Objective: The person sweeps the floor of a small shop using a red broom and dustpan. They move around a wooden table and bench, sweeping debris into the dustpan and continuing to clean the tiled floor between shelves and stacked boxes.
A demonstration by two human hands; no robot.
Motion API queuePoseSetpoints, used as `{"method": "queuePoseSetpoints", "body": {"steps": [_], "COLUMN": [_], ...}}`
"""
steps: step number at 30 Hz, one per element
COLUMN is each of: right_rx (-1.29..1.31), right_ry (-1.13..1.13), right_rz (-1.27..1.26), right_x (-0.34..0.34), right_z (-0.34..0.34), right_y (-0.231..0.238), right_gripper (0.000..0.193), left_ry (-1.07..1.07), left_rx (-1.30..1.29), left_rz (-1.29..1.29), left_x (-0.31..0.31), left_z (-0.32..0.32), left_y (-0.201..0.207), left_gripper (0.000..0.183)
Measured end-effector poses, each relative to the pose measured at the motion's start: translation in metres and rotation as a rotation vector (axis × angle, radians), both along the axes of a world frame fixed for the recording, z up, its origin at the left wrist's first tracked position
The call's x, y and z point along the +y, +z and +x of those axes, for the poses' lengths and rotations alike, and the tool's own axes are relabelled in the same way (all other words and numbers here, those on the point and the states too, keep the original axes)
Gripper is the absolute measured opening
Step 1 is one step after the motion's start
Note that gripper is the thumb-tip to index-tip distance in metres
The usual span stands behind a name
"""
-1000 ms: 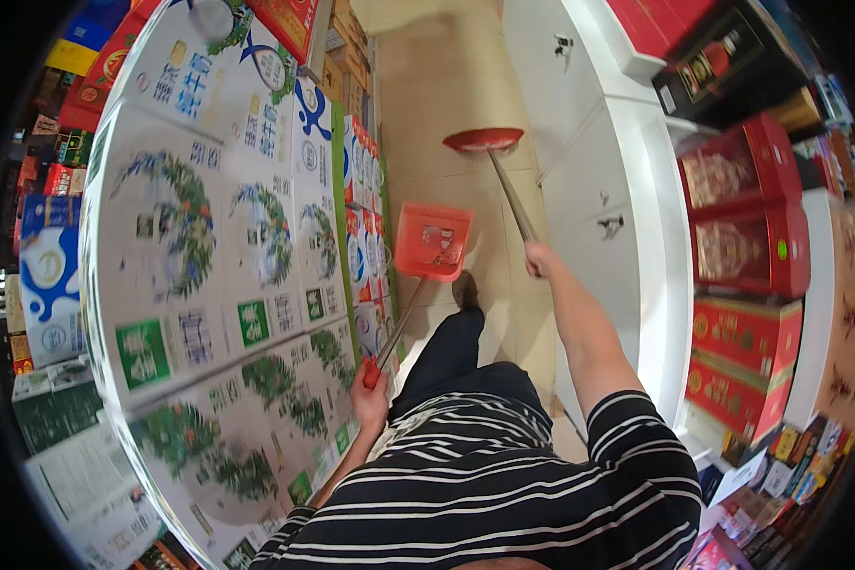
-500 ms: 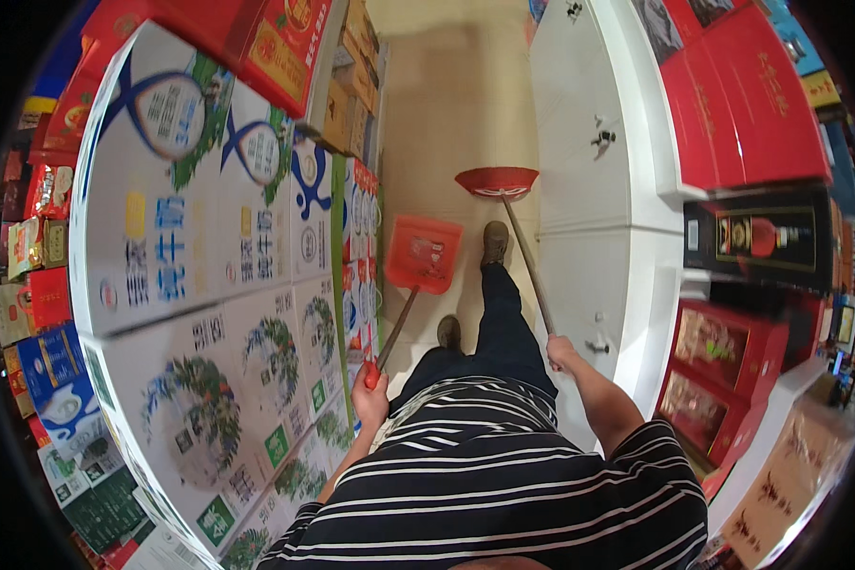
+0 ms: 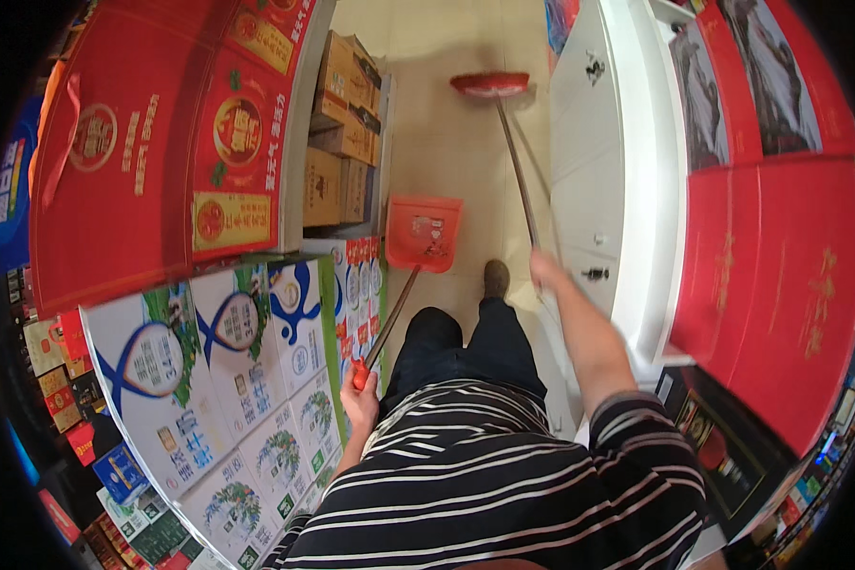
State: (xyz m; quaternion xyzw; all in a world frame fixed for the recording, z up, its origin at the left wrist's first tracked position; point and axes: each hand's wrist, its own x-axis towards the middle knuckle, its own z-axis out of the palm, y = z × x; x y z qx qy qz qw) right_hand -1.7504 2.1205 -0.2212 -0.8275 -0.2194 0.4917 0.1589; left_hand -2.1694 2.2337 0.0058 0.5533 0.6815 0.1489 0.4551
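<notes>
My left hand (image 3: 359, 399) is closed round the red grip of a long-handled dustpan. The dustpan's red pan (image 3: 423, 228) is low over the floor on the left of the aisle, with some small bits showing in it. In my right hand (image 3: 547, 274), slightly blurred, is the upper part of a broom's handle. The broom (image 3: 490, 85) has a red head, blurred, reaching far up the aisle at the end of its slanting stick; whether its bristles touch the floor I cannot tell.
White milk cartons (image 3: 228, 370) and large red gift boxes (image 3: 133, 142) are stacked along the left. Brown cardboard boxes (image 3: 337, 142) sit on a shelf behind them. White cabinets (image 3: 584, 190) with small locks line the right, red boxes (image 3: 769, 285) above. Pale tiled floor (image 3: 437, 47) runs between.
I have stepped forward along the aisle. My right hand has reached out, pushing the broom head farther ahead. The dustpan has come along in my left hand.
</notes>
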Motion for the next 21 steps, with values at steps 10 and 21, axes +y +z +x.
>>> {"method": "queuePoseSetpoints", "body": {"steps": [10, 21], "right_rx": [0.320, 0.272], "right_ry": [-0.441, -0.547], "right_rz": [-0.339, -0.019], "right_x": [0.042, 0.344], "right_z": [0.058, 0.320], "right_y": [0.025, -0.003], "right_gripper": [0.045, 0.048], "left_ry": [-0.053, -0.119], "left_rx": [-0.042, -0.237], "left_rz": [0.010, -0.039], "left_x": [0.142, 0.334], "left_z": [0.137, 0.289], "left_y": [-0.044, -0.049], "left_gripper": [0.041, 0.045]}}
